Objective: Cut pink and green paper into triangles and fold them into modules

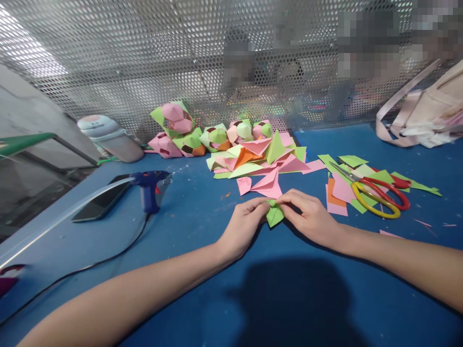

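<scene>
A small folded green paper piece [274, 215] lies on the blue table [202, 217] between both hands. My left hand [243, 224] pinches its left edge with curled fingers. My right hand [311, 217] presses and pinches its right side, fingers bent over it. Just behind lies a pile of folded pink, green and orange paper pieces [260, 161].
Red and yellow scissors [378, 193] lie on paper scraps at the right. A blue glue gun [150, 189] stands at the left, beside a dark phone [99, 202]. Finished paper balls [188, 135] line the perforated metal wall. A pink bag [427, 113] sits far right.
</scene>
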Demonstrator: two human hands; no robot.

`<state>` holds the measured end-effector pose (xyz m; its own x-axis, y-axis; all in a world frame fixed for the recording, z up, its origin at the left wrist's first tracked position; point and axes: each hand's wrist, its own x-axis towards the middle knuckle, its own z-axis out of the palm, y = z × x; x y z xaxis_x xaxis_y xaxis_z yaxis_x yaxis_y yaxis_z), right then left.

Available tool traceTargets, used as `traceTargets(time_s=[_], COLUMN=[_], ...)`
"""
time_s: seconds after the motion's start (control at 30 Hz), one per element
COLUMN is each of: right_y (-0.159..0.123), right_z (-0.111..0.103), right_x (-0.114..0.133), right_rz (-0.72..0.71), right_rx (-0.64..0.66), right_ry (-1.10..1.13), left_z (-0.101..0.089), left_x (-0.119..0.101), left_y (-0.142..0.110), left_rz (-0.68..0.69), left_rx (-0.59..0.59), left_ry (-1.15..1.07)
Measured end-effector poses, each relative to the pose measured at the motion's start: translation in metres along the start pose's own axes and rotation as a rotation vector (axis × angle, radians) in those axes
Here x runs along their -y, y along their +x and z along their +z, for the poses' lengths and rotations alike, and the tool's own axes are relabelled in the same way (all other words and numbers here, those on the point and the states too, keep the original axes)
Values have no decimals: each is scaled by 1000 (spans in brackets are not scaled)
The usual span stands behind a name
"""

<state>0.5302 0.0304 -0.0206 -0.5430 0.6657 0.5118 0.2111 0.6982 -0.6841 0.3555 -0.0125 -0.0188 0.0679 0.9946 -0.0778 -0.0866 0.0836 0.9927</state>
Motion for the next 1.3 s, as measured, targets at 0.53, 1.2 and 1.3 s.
traceTargets(time_s=[0.53, 1.2, 1.3], right_y=[11, 13, 13], right_z=[-7, -5, -5], right_x=[-13, -10, -12], right_rz=[216, 245, 265], right_rx=[-50, 16, 19], right_ry=[108, 100, 74], left_z=[-10, -7, -8], left_x=[-7, -4, -2], left_y=[14, 23, 24], left_rz=[-9, 52, 58], left_rx=[74, -12, -19], left_ry=[71, 158, 142])
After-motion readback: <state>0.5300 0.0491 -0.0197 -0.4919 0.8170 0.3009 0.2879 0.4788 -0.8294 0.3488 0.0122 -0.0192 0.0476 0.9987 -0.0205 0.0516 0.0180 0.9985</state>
